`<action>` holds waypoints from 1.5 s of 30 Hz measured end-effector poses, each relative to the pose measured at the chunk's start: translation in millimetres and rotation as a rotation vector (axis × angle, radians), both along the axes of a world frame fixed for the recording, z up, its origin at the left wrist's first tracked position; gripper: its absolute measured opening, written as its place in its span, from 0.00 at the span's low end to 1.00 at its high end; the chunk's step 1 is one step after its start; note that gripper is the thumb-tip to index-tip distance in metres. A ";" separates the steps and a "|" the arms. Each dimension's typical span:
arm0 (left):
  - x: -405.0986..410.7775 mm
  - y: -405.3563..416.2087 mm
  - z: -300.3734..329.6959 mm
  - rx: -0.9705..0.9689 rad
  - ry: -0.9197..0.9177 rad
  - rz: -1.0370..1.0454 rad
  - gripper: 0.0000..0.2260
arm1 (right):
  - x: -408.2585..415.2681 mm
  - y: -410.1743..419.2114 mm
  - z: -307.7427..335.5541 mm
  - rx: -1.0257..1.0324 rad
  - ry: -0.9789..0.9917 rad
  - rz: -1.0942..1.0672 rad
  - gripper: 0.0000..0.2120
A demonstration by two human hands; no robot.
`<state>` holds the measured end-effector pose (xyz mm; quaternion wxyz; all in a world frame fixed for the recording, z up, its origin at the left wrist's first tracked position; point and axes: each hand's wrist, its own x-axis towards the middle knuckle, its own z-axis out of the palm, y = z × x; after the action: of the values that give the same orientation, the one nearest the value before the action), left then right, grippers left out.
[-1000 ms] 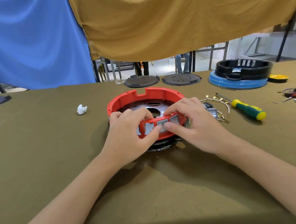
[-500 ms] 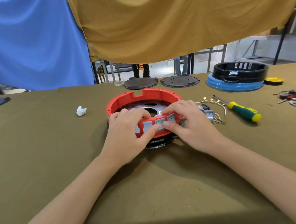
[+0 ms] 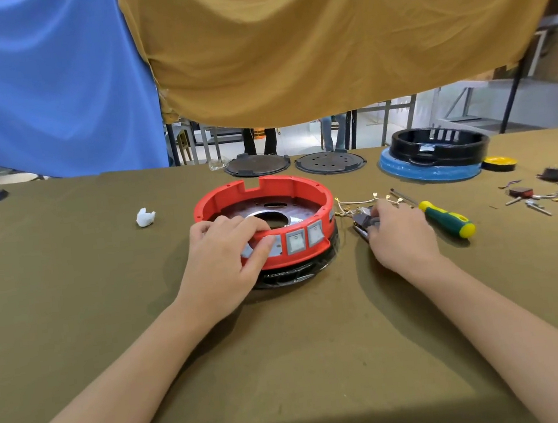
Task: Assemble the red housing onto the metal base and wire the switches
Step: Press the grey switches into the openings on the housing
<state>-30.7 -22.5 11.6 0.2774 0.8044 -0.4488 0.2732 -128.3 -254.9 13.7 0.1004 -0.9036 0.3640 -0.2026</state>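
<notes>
Toward the surface's far edge, the left hand (image 3: 220,252) grips the red housing (image 3: 264,213) by its stiff front rim; it looks light. The right hand (image 3: 400,233) pinches a small switch (image 3: 363,220) trailing fragile-looking wires (image 3: 356,202).
</notes>
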 end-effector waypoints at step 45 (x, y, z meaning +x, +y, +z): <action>3.1 -1.6 1.1 -0.145 0.059 -0.254 0.16 | -0.7 81.0 2.0 0.773 -0.777 1.015 0.10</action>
<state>-27.6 -24.1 12.7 0.3802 0.7267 -0.5175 0.2440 -129.0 -173.9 15.7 0.6135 -0.7241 -0.1144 -0.2938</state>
